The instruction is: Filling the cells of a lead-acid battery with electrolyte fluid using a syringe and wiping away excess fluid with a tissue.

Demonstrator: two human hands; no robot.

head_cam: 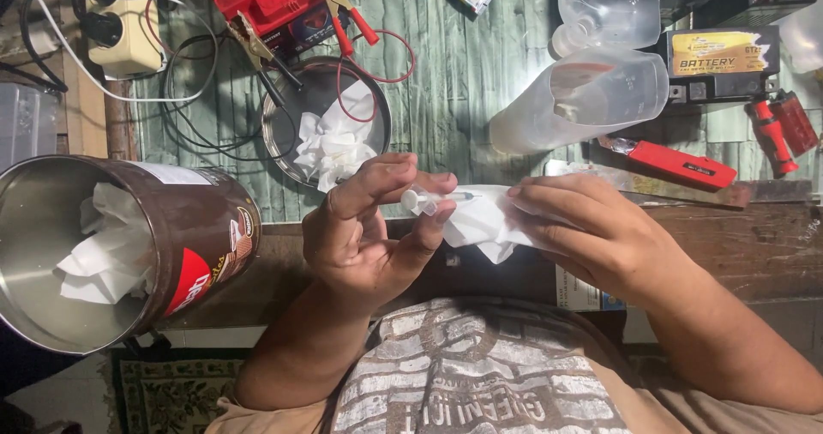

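Observation:
My left hand (364, 228) pinches the white plunger end of a small syringe (424, 199) between thumb and fingers, just above the near edge of the workbench. My right hand (591, 232) grips a crumpled white tissue (480, 220) wrapped around the syringe's barrel and thin tip. Both hands meet in the middle, close to my chest.
A brown metal can (197, 228) lying on its side at left holds crumpled tissue. A round metal dish (283, 134) with tissue sits behind my left hand. Clear plastic bottles (591, 95), a black battery (720, 65), a red charger with clamps (266, 1) and red tools (681, 164) crowd the bench.

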